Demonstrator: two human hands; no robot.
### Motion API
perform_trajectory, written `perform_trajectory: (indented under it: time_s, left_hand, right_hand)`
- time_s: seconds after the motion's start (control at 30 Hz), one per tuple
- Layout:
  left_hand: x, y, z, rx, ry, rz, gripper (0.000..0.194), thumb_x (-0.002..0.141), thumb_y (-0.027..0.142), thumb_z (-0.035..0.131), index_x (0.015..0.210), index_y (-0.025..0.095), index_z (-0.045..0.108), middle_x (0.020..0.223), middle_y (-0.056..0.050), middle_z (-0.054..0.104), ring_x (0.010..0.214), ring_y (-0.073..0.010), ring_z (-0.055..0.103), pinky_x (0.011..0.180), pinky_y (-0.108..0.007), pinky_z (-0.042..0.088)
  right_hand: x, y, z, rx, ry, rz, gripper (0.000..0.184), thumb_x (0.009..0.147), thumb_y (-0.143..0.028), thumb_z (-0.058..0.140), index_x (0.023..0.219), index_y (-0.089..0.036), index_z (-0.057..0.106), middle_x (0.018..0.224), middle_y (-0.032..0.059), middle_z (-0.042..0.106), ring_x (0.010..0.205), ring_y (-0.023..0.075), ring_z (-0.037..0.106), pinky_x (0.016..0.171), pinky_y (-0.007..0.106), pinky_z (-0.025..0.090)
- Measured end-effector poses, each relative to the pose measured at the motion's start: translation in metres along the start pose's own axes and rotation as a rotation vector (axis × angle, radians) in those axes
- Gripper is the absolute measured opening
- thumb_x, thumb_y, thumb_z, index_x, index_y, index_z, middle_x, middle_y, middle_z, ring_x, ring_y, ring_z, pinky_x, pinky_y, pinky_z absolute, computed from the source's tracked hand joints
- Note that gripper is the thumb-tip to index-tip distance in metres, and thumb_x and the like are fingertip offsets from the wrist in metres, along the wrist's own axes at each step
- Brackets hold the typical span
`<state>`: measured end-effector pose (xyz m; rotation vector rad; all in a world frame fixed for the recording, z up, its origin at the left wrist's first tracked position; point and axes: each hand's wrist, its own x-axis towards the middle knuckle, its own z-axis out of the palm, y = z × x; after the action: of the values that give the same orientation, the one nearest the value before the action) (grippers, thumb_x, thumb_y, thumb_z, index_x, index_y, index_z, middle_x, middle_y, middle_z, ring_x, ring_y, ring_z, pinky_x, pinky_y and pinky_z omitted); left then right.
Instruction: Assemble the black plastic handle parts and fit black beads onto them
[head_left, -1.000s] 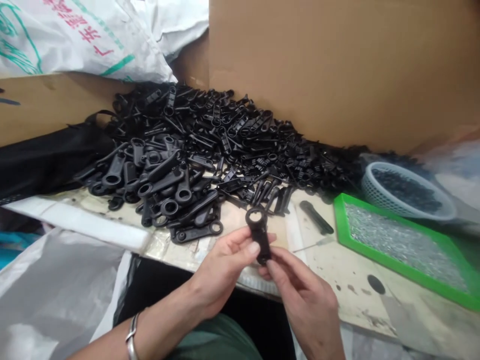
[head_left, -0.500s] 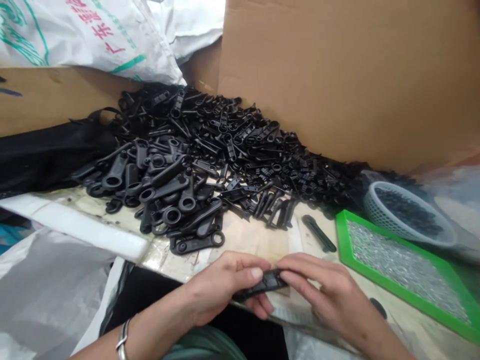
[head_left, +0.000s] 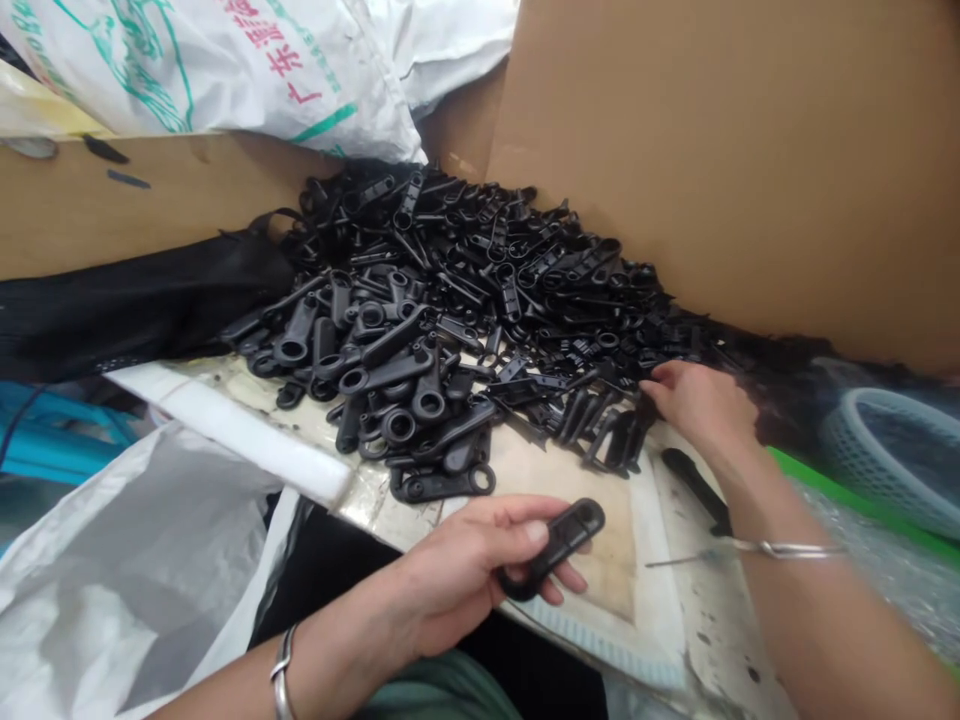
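My left hand (head_left: 480,560) grips a long black plastic handle piece (head_left: 562,545) with rounded ends, the thumb on top and the fingers underneath. It hangs over the front edge of the worktable (head_left: 555,480), its hollow side partly showing. Farther off, my right hand (head_left: 701,405) is at the right part of a heap of small black clips (head_left: 592,350). Its thumb and fingertips are drawn together there; anything between them is too small or hidden to make out. Just left of that hand, several black pieces (head_left: 615,430) stand in a row.
A big pile of black crank-shaped handles (head_left: 397,375) covers the back and left. Near my right forearm lie a dark elongated piece (head_left: 694,485) and a thin metal rod (head_left: 679,562). At right are a green tray (head_left: 795,470) of small shiny parts and a pale basket (head_left: 862,440).
My right hand has left the handle piece and moved forward and right to the small clips. My left hand keeps the piece, now tilted upward. The view has turned slightly left.
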<state>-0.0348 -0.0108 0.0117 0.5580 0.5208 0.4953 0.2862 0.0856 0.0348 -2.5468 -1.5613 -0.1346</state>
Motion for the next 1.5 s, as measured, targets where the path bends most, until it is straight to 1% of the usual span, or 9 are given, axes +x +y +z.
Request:
perform_trajectory:
  time_s: [0.2, 0.37, 0.57, 0.67, 0.73, 0.83, 0.93, 1.17, 1.5]
  left_hand:
    - [-0.003, 0.000, -0.007, -0.036, -0.015, -0.013, 0.051, 0.083, 0.050, 0.073, 0.117, 0.011, 0.074, 0.099, -0.014, 0.071, 0.069, -0.0144, 0.065, 0.066, -0.025, 0.041]
    - [-0.005, 0.002, -0.008, -0.018, -0.056, -0.026, 0.056, 0.076, 0.050, 0.079, 0.112, 0.007, 0.074, 0.084, -0.008, 0.066, 0.063, -0.0096, 0.054, 0.064, -0.025, 0.036]
    - [-0.012, 0.008, -0.007, 0.047, -0.054, 0.017, 0.045, 0.080, 0.041, 0.074, 0.113, 0.011, 0.076, 0.100, -0.013, 0.071, 0.072, -0.0130, 0.062, 0.065, -0.025, 0.033]
    - [-0.014, 0.008, -0.008, 0.003, -0.007, 0.030, 0.045, 0.081, 0.039, 0.074, 0.119, 0.013, 0.075, 0.097, -0.013, 0.074, 0.075, -0.0152, 0.065, 0.065, -0.024, 0.031]
    - [-0.013, 0.007, -0.008, -0.049, 0.024, 0.048, 0.045, 0.081, 0.038, 0.075, 0.120, 0.014, 0.075, 0.091, -0.012, 0.074, 0.077, -0.0169, 0.066, 0.069, -0.025, 0.035]
    - [-0.006, 0.005, -0.004, -0.121, 0.062, 0.109, 0.042, 0.081, 0.033, 0.078, 0.120, 0.016, 0.075, 0.096, -0.012, 0.076, 0.083, -0.0188, 0.068, 0.079, -0.029, 0.041]
    - [0.003, 0.002, 0.002, -0.157, 0.087, 0.180, 0.037, 0.082, 0.030, 0.079, 0.117, 0.019, 0.076, 0.109, -0.011, 0.075, 0.092, -0.0194, 0.068, 0.085, -0.030, 0.044]
    - [0.009, -0.005, 0.013, -0.125, 0.155, 0.303, 0.041, 0.087, 0.028, 0.076, 0.125, 0.016, 0.071, 0.099, -0.007, 0.075, 0.084, -0.0134, 0.064, 0.085, -0.027, 0.046]
    - [0.009, -0.011, 0.016, -0.140, 0.233, 0.484, 0.035, 0.085, 0.026, 0.078, 0.119, 0.019, 0.075, 0.111, -0.008, 0.077, 0.097, -0.0174, 0.069, 0.090, -0.029, 0.051]
  right_hand:
    - [-0.017, -0.018, -0.007, 0.035, 0.089, -0.115, 0.021, 0.095, -0.039, 0.064, 0.105, -0.022, 0.072, 0.099, 0.0091, 0.070, 0.083, 0.0215, 0.065, 0.075, 0.040, 0.053]
    - [-0.080, -0.079, -0.009, 0.179, -0.085, -0.601, 0.013, 0.091, -0.039, 0.068, 0.094, -0.029, 0.077, 0.100, 0.0016, 0.075, 0.087, 0.0217, 0.070, 0.077, 0.033, 0.051]
    - [-0.101, -0.107, -0.005, 0.190, -0.022, -0.621, 0.021, 0.093, -0.030, 0.056, 0.087, -0.024, 0.076, 0.090, 0.0049, 0.071, 0.076, 0.0226, 0.067, 0.063, 0.034, 0.045]
    - [-0.100, -0.084, -0.021, 0.411, 0.025, -0.493, 0.022, 0.087, -0.041, 0.061, 0.085, -0.025, 0.077, 0.088, 0.0046, 0.074, 0.078, 0.0229, 0.067, 0.071, 0.036, 0.049]
    - [-0.111, -0.066, -0.031, 0.641, -0.060, -0.272, 0.026, 0.077, -0.051, 0.072, 0.080, -0.025, 0.078, 0.074, 0.0042, 0.072, 0.064, 0.0215, 0.064, 0.060, 0.035, 0.048]
    - [-0.150, -0.051, -0.037, 1.038, -0.215, 0.096, 0.037, 0.062, -0.054, 0.087, 0.083, -0.025, 0.079, 0.061, 0.0024, 0.066, 0.050, 0.0166, 0.056, 0.044, 0.028, 0.043]
    - [-0.196, -0.058, -0.036, 1.378, -0.229, 0.277, 0.037, 0.064, -0.047, 0.091, 0.089, -0.024, 0.077, 0.068, 0.0015, 0.067, 0.049, 0.0114, 0.055, 0.043, 0.022, 0.044]
    - [-0.227, -0.100, -0.025, 1.588, -0.191, 0.354, 0.033, 0.064, -0.041, 0.093, 0.081, -0.020, 0.074, 0.061, 0.0004, 0.065, 0.052, 0.0101, 0.057, 0.048, 0.018, 0.048]
    - [-0.233, -0.108, -0.013, 1.535, 0.035, 0.428, 0.033, 0.066, -0.041, 0.092, 0.080, -0.019, 0.071, 0.061, -0.0026, 0.066, 0.054, 0.0105, 0.060, 0.057, 0.020, 0.052]
